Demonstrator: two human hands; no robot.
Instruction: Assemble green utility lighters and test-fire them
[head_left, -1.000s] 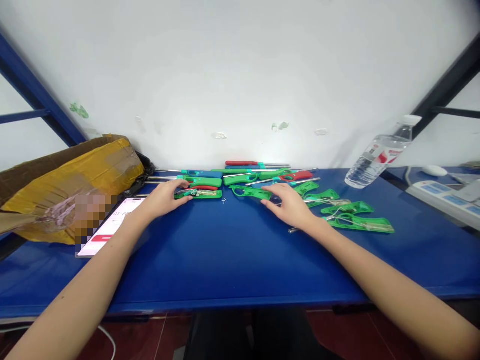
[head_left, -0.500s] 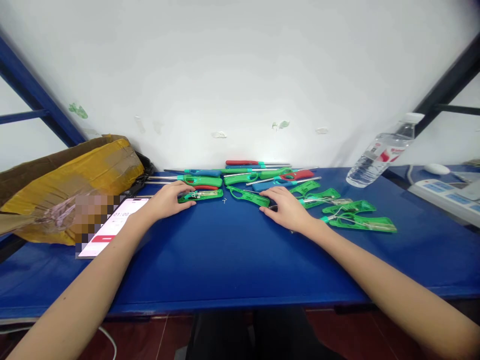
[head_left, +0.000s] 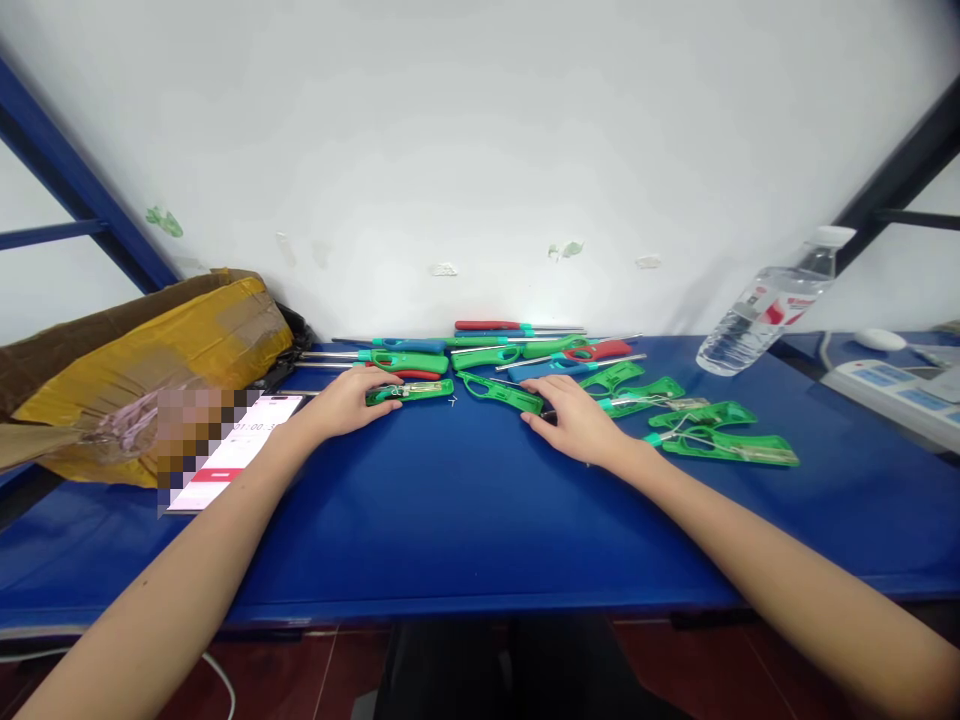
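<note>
My left hand is closed around the handle of an opened green lighter half, whose inner parts face up. An empty-looking green lighter shell lies to its right, its right end against the fingertips of my right hand. Those fingers are curled around a dark-handled tool, mostly hidden under the hand. Tiny screws lie between the two pieces. Right of my right hand are several opened green lighter halves, some with metal rods and inner parts in them.
Whole stick lighters in green, blue and red lie along the wall. A taped carton and a phone are at left. A water bottle and a power strip stand at right on the blue table.
The whole view has shifted slightly. Both hands keep nearly the same places and grips, and the pieces on the table lie as before.
</note>
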